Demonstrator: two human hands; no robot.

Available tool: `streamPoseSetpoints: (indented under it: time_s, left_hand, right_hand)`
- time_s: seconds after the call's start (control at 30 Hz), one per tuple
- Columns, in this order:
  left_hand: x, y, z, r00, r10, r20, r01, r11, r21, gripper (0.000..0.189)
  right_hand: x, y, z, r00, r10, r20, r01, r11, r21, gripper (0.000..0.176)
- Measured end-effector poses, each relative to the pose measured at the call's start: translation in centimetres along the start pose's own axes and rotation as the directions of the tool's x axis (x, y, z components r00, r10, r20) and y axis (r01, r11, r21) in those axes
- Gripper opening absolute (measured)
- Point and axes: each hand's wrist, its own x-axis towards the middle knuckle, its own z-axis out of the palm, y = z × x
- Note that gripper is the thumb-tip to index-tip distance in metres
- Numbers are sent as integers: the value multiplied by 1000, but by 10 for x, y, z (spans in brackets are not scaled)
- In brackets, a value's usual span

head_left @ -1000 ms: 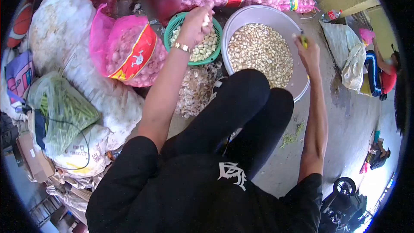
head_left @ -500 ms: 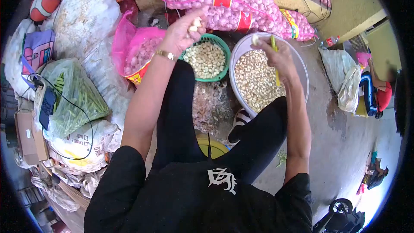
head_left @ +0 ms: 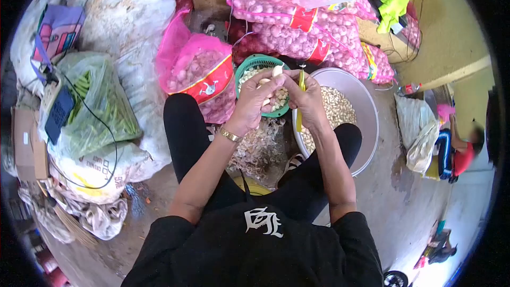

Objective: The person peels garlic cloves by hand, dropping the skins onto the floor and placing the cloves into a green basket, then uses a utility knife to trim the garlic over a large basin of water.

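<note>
My left hand (head_left: 255, 99) is closed around several pale garlic cloves (head_left: 277, 71), above the green basket (head_left: 248, 64). Meeting it at the fingertips, my right hand (head_left: 306, 99) grips a yellow-green handled knife (head_left: 301, 81); its blade is hard to make out. Cloves partly fill the basket beneath. To the right stands a pale round tub (head_left: 366, 127) with many cloves in it, partly behind my right arm and knee. Loose papery skins (head_left: 260, 146) lie on the floor between my legs.
Pink net bags of garlic (head_left: 340, 32) are stacked ahead. An open pink net bag (head_left: 196, 64) stands left of the basket. Farther left are white sacks (head_left: 127, 37) and a plastic bag of green pods (head_left: 101, 101). A person in red (head_left: 463, 157) sits at far right.
My hands have come together above the basket; the right one has left its place over the tub. The view has shifted, so the bags and tub sit lower in it.
</note>
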Motion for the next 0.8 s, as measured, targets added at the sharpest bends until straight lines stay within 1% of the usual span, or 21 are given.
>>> streamPoseSetpoints:
  time_s: [0.03,0.1,0.17,0.2,0.27,0.3,0.37,0.4,0.47,0.5,0.53,0.57,0.6,0.63,0.7,0.73,0.77,0.8]
  left_hand:
    - [-2,2,-2,999,43,-30,-42,999,27,29]
    - [-6,4,-4,998,61,-24,-61,998,-12,27]
    - [-12,8,-2,993,99,-67,-93,992,86,29]
    - [-13,9,-5,991,107,-75,-101,992,79,29]
    - [-16,12,-10,992,122,-45,-119,990,74,32]
    - [-17,15,-11,991,127,-47,-124,990,70,32]
    - [-20,23,-14,989,136,-60,-124,977,175,34]
    - [-23,31,-15,988,140,-60,-127,977,172,34]
    - [-31,48,-16,995,103,8,-102,964,246,33]
    - [-31,51,-21,994,108,10,-107,964,244,33]
    - [-28,53,-26,996,78,42,-87,959,269,33]
    - [-27,54,-28,996,42,72,-62,953,297,32]
    - [-26,53,-27,997,41,71,-60,952,301,32]
    - [-25,52,-27,998,9,69,-27,962,273,32]
    - [-22,45,-29,997,-40,59,24,967,255,32]
    - [-17,40,-33,995,-67,70,47,966,255,31]
    - [-11,36,-36,993,-91,81,67,965,254,30]
    - [-9,33,-34,994,-82,66,64,967,245,30]
  right_hand:
    - [1,-1,3,1000,1,10,-1,1000,-15,17]
    - [3,2,5,1000,2,30,-1,999,-32,17]
    - [3,3,8,999,-28,39,29,999,-17,18]
    - [4,4,9,998,-26,50,27,999,-24,18]
    - [6,6,8,993,-40,114,48,997,-68,19]
    - [7,4,8,992,-41,119,49,996,-72,19]
    - [2,-1,10,988,-31,152,48,993,-107,23]
    - [-2,-8,10,984,51,168,-35,995,-98,31]
    - [-6,-13,9,985,48,168,-26,991,-129,31]
    - [-7,-16,8,985,39,170,-12,987,-158,31]
    - [-5,-16,6,984,35,172,-7,987,-160,31]
    - [0,-11,4,968,-86,237,142,962,-232,30]
    - [3,-8,2,931,-196,308,288,913,-288,29]
    - [7,-6,1,931,-196,309,286,916,-280,29]
    - [10,0,-2,913,-237,332,353,867,-351,27]
    - [12,4,-4,915,-287,283,384,833,-398,29]
    - [15,6,-4,915,-288,282,383,838,-388,29]
    - [15,9,-3,896,-341,283,439,775,-454,29]
